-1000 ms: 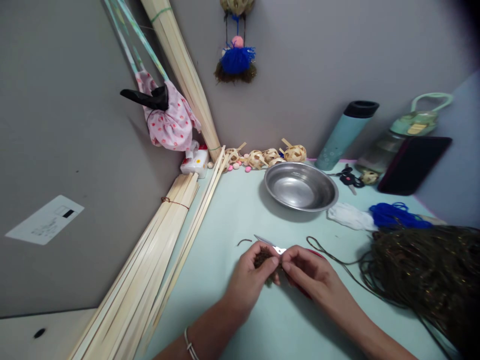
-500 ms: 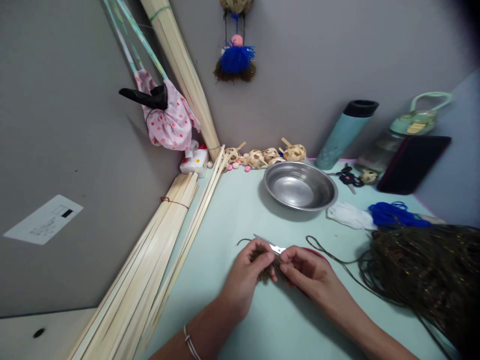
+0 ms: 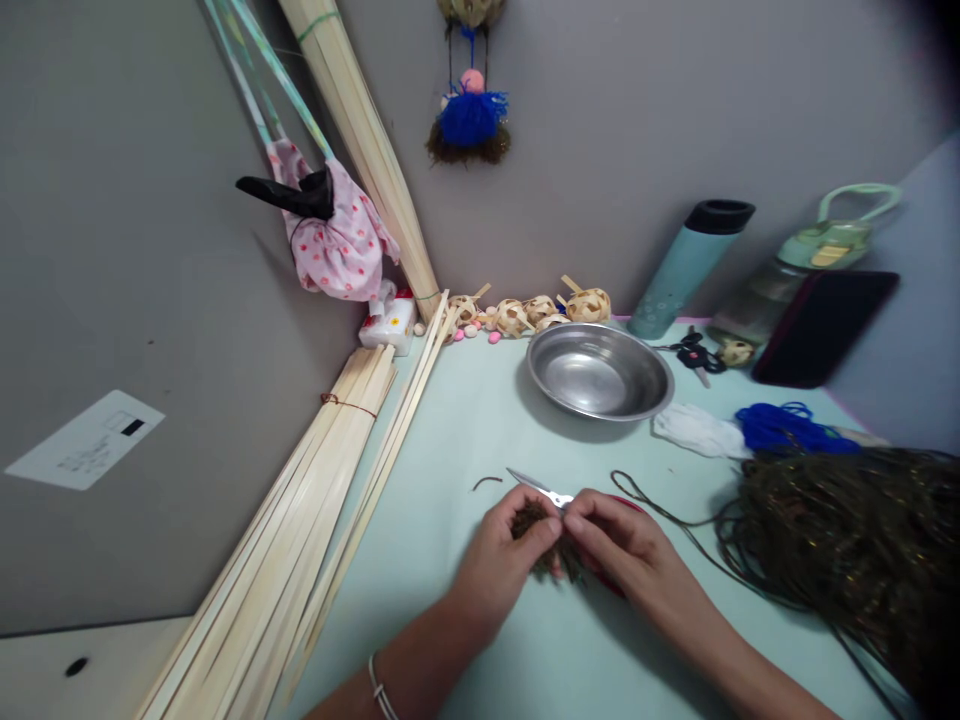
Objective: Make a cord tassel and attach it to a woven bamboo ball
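A small fringed tuft of dark brown yarn [image 3: 559,560] sits between my hands, low over the table. My left hand [image 3: 506,550] is closed round it, thumb pressed on top. The fingertips of my right hand [image 3: 619,535] pinch the tuft's edge beside my left thumb; the exact strands are hidden. Scissors [image 3: 536,485] with red handles lie on the table just beyond and partly under my right hand, blades pointing left. A short cut piece of brown yarn [image 3: 487,480] lies left of the blade tips.
A big heap of brown yarn [image 3: 847,540] lies at right, near blue yarn [image 3: 795,430] and white yarn [image 3: 697,430]. Behind stand a metal bowl [image 3: 600,372], a tumbler [image 3: 690,270] and a phone [image 3: 825,330]. Bamboo strips [image 3: 285,530] lie at left; woven balls [image 3: 514,318] line the wall.
My hands have shifted slightly right and turned the tuft, so more of its fringe shows below. The short yarn piece by the scissors is now fully in sight.
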Available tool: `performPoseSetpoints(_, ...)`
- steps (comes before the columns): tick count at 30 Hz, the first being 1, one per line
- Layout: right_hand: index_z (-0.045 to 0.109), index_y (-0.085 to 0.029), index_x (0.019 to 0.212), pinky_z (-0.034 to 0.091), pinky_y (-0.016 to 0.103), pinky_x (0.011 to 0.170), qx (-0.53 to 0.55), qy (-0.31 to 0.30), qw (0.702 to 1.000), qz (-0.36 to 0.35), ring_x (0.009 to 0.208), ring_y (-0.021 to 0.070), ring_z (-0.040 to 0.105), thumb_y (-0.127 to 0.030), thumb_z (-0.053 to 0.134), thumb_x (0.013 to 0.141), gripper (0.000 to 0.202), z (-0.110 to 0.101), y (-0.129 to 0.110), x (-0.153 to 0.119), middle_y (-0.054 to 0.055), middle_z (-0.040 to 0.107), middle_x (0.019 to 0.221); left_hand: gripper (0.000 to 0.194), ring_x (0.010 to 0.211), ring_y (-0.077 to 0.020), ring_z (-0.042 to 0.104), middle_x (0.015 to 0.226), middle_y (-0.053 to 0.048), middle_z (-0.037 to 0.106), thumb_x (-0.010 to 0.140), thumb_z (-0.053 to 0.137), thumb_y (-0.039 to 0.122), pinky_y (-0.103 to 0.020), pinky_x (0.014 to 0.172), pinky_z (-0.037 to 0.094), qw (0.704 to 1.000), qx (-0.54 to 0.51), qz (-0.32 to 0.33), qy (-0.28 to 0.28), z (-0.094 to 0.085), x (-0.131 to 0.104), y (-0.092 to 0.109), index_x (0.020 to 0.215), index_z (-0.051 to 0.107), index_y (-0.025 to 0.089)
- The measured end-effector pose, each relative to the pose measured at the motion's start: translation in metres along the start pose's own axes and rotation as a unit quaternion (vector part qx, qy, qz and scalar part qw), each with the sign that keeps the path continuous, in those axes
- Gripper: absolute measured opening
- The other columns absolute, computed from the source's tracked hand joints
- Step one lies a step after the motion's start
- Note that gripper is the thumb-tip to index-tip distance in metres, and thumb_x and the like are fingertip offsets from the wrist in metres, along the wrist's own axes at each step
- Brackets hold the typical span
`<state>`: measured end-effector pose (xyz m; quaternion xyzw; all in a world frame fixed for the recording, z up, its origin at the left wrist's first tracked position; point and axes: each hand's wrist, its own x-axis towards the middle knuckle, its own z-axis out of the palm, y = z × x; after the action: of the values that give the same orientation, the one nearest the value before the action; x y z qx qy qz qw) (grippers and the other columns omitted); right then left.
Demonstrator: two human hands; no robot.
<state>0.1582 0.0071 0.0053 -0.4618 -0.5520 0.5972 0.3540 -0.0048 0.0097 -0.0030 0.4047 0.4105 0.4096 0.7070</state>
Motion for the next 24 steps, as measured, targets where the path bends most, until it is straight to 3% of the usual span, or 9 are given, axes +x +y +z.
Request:
performPoseSetpoints(5, 0.061, -0.019, 0.084, 0.030, 0.027, 0.056, 0.031, 0.020, 0.999, 0.017, 0.058, 0.0118, 0.043, -0.047, 0.066, 0.090, 0.030, -0.0015, 0.0037, 0.0015, -0.002, 0.060, 0.064, 0.015, 0.057, -0.0094, 0.055, 0.070, 0.004, 0.055, 0.084, 0.062, 0.030, -0.026, 0.065, 0.043, 1.000, 0.010, -0.001, 0.019, -0.0006, -0.0008, 0.0007, 0.083, 0.054, 0.018)
performPoseSetpoints(12, 0.067, -0.020, 0.091, 0.037, 0.028, 0.062, 0.036, 0.048, 0.998, 0.013, 0.068, 0.0142, 0.054, -0.045, 0.072, 0.086, 0.026, -0.0027, 0.0052, 0.0011, 0.000, 0.062, 0.078, 0.016, 0.057, -0.0109, 0.054, 0.064, 0.004, 0.055, 0.079, 0.065, 0.028, -0.026, 0.062, 0.041, 0.999, 0.030, -0.010, 0.007, -0.0003, -0.0002, 0.0032, 0.083, 0.054, 0.018)
performPoseSetpoints(16, 0.066, -0.020, 0.090, 0.034, 0.026, 0.057, 0.033, 0.056, 0.998, 0.013, 0.062, 0.0120, 0.048, -0.044, 0.072, 0.085, 0.025, -0.0018, 0.0066, -0.0009, -0.002, 0.057, 0.069, 0.015, 0.056, -0.0114, 0.053, 0.061, 0.004, 0.054, 0.077, 0.065, 0.028, -0.026, 0.061, 0.040, 0.999, 0.043, -0.014, 0.007, -0.0005, -0.0006, 0.0045, 0.080, 0.054, 0.018)
performPoseSetpoints(24, 0.061, -0.020, 0.093, 0.037, 0.026, 0.058, 0.024, 0.048, 0.999, -0.004, 0.060, 0.0111, 0.047, -0.041, 0.067, 0.089, 0.023, -0.0006, 0.0093, -0.0008, -0.003, 0.056, 0.069, 0.010, 0.056, -0.0087, 0.053, 0.068, 0.004, 0.055, 0.077, 0.064, 0.023, -0.025, 0.061, 0.037, 0.999, -0.041, -0.025, 0.007, -0.0010, -0.0006, 0.0030, 0.077, 0.055, 0.017)
